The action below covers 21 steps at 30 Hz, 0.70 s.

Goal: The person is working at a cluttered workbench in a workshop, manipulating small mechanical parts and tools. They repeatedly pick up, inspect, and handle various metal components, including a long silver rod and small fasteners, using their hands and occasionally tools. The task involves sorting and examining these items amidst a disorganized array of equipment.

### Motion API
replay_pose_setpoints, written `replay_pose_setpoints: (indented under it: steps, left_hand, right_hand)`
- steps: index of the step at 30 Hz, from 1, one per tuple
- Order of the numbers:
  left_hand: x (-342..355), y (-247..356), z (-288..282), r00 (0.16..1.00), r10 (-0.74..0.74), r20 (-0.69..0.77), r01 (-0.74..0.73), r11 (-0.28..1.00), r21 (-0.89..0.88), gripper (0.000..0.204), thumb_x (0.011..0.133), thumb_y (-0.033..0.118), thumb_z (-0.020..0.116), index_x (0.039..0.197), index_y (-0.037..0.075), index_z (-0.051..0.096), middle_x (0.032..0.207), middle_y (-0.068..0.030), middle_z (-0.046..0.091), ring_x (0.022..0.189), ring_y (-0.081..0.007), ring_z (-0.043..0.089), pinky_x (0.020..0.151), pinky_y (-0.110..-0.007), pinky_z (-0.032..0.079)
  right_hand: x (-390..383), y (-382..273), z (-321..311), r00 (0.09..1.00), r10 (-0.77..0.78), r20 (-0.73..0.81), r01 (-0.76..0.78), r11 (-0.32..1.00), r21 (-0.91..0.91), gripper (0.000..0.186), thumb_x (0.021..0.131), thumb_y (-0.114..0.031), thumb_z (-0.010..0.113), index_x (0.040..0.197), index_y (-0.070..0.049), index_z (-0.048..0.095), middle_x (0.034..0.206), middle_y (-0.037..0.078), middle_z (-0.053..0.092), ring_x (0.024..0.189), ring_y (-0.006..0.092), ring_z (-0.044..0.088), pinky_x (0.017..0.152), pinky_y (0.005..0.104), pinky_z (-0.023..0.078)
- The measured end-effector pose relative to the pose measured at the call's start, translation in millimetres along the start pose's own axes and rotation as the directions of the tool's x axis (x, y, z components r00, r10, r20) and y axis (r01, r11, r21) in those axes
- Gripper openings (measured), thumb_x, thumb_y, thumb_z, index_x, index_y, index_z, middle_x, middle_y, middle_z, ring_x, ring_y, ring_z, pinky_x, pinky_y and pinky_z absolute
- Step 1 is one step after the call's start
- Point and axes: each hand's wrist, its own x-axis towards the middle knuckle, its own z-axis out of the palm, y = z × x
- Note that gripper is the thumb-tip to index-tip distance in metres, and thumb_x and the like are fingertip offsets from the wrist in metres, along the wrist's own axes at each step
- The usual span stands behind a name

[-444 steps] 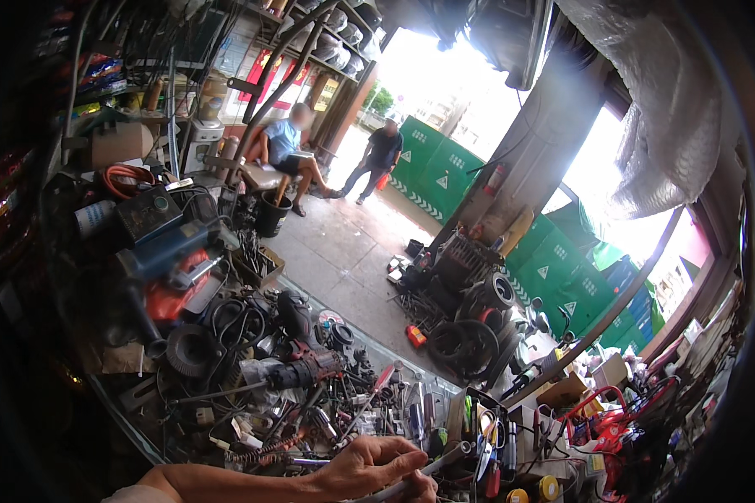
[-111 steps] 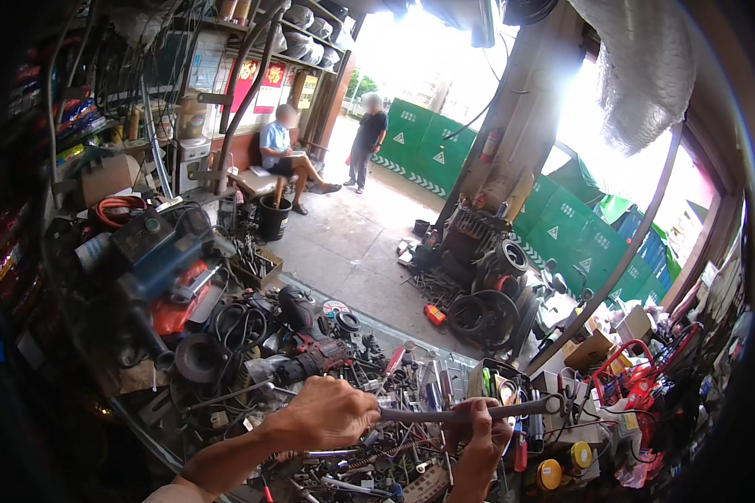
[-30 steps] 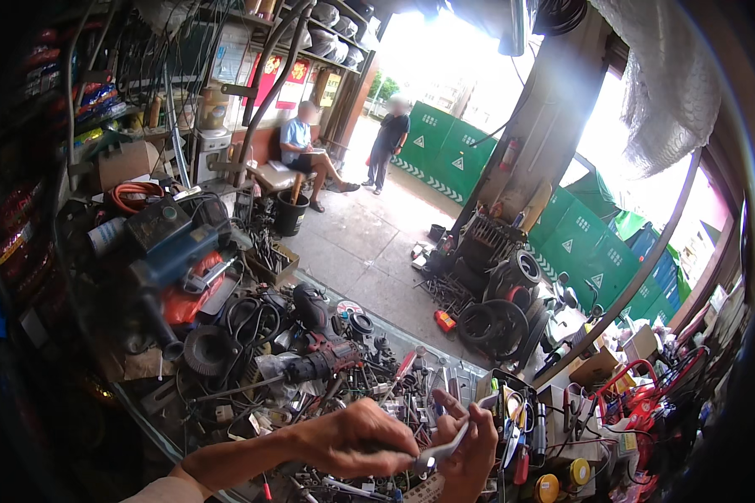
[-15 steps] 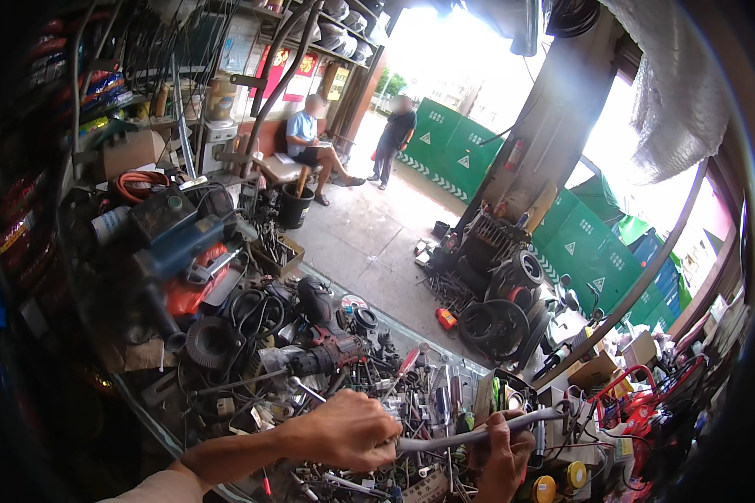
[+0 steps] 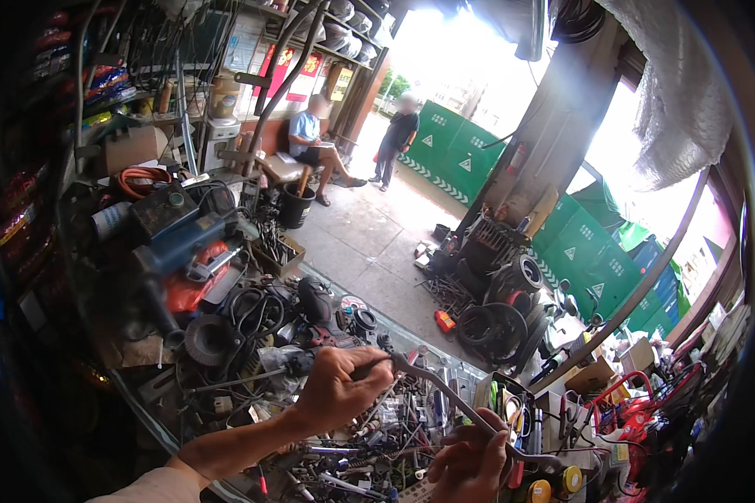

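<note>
Left hand [image 5: 337,387], right hand [image 5: 471,457] on metal bar [image 5: 453,401] above cluttered workbench [image 5: 226,335]

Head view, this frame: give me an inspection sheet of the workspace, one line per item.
Surface: workbench, almost wholly buried under parts.
Job's things: long grey metal bar, held at both ends above the bench.
Clutter: loose tools and springs; blue power tool; black round parts.
Hands: left hand closed on the bar's upper end; right hand grips its lower end.
Cables: black cable coil; orange hose.
Surroundings: engine parts on the floor; a seated person, a standing person, green barriers.
</note>
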Motion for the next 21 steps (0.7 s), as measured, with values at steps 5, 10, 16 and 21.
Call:
replay_pose_setpoints:
  steps: [5,10,16,21]
  left_hand:
    - [2,-3,-6,0.997,-0.05,0.062,0.071,0.913,-0.402,0.021,0.082,0.012,0.058,0.092,-0.003,0.067,0.074,-0.0024,0.065,0.063,-0.0031,0.054,0.052,-0.018,0.04]
    - [-2,12,-19,0.928,0.055,0.368,0.137,0.869,-0.476,0.015,0.076,0.001,0.059,0.086,-0.004,0.068,0.062,-0.0013,0.058,0.049,-0.0033,0.045,0.043,-0.02,0.031]
    - [-2,11,-13,0.627,0.156,0.763,0.073,0.964,-0.257,0.015,0.077,0.006,0.06,0.086,-0.005,0.066,0.064,-0.005,0.062,0.055,-0.0056,0.051,0.049,-0.022,0.041]
    - [-2,2,-15,0.534,0.052,0.844,-0.266,0.958,0.109,0.017,0.078,0.015,0.055,0.076,0.0,0.062,0.062,-0.0119,0.058,0.053,-0.0239,0.055,0.052,-0.033,0.043]
  right_hand:
    - [0,1,1,0.968,0.242,0.06,-0.237,0.823,0.517,0.04,0.095,-0.029,0.034,0.11,0.003,0.052,0.081,0.012,0.06,0.047,0.0173,0.045,0.043,0.0291,0.039]
    - [17,3,-7,0.89,0.442,0.115,-0.412,0.668,0.62,0.04,0.094,-0.032,0.035,0.083,-0.001,0.057,0.072,0.008,0.056,0.046,0.0169,0.04,0.045,0.0317,0.034]
    - [47,30,-42,0.877,0.45,0.167,-0.478,0.789,0.386,0.032,0.089,-0.03,0.046,0.089,0.0,0.056,0.059,0.004,0.053,0.042,0.0089,0.046,0.033,0.0236,0.035]
    - [45,17,-38,0.98,0.176,-0.091,-0.19,0.965,-0.178,0.026,0.087,-0.026,0.053,0.082,0.0,0.058,0.049,0.003,0.049,0.033,0.0084,0.04,0.029,0.0205,0.029]
